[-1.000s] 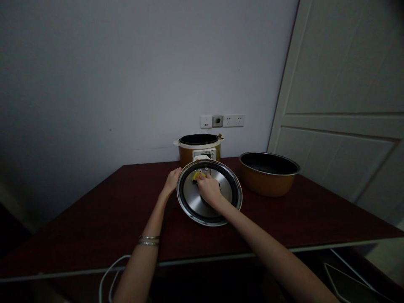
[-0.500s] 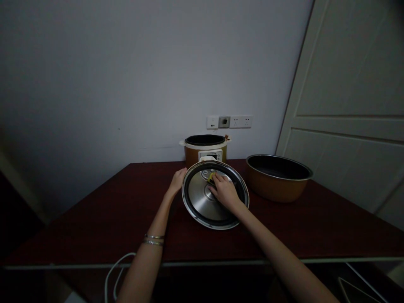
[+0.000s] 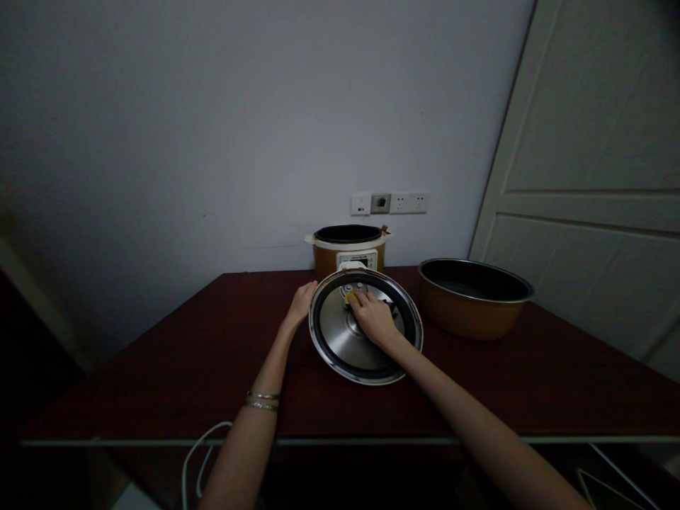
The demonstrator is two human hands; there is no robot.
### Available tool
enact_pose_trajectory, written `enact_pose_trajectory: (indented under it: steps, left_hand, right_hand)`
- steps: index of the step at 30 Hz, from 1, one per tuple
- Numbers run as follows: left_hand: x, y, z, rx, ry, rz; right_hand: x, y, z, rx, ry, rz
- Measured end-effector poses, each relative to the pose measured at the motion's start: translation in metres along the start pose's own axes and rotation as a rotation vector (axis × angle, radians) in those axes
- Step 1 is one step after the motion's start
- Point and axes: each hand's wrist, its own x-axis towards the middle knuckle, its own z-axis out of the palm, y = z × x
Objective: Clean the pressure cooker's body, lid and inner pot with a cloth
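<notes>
A round cooker lid (image 3: 340, 347) lies upside down on the dark red table (image 3: 159, 368), its steel inner face ringed by a black seal. My left hand (image 3: 302, 301) grips the lid's left rim, fingers curled over the edge. My right hand (image 3: 372, 319) rests on the steel face near its far side, fingers pressed on a small yellow sponge (image 3: 349, 299), of which only a corner shows.
A gold-brown cooker body (image 3: 348, 248) stands open behind the lid against the wall. A wide brown inner pot (image 3: 472, 297) sits to the right. Wall sockets (image 3: 389, 203) are above the cooker, a white door (image 3: 595, 177) at right, a white cable (image 3: 199, 453) below the table's front edge.
My right hand has slid the sponge back and forth over the far part of the lid, right then slightly left. The view shifted a little, and my left hand kept its hold on the rim.
</notes>
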Motion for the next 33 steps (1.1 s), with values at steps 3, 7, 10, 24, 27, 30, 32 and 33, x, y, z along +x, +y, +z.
enact_pose_trajectory:
  steps: [3,7,10,24,27,30,32,33]
  left_hand:
    - [-0.001,0.001,0.000,-0.012,0.008,-0.011]
    - [-0.002,0.004,0.001,-0.023,0.011,-0.025]
    - [-0.002,0.005,0.000,-0.024,0.005,-0.019]
    - [0.001,-0.005,0.000,-0.042,-0.003,-0.012]
    - [0.002,-0.009,-0.001,-0.033,-0.020,0.003]
    - [0.003,-0.009,-0.001,-0.020,-0.018,0.003]
    - [0.002,-0.008,-0.001,-0.018,-0.014,-0.002]
    - [0.002,-0.007,-0.001,-0.016,-0.010,-0.006]
  right_hand:
    - [0.000,0.002,0.000,0.009,-0.007,0.070]
    - [0.000,0.011,0.000,0.023,-0.014,0.218]
    - [0.002,0.015,-0.002,0.045,-0.023,0.319]
    - [0.005,0.014,-0.017,0.162,-0.083,0.223]
    - [0.007,0.033,-0.025,0.228,-0.167,0.233]
    - [0.016,0.053,-0.035,0.340,-0.170,0.236]
    - [0.027,0.066,-0.040,0.395,-0.138,0.224]
    - [0.033,0.072,-0.042,0.411,-0.131,0.208]
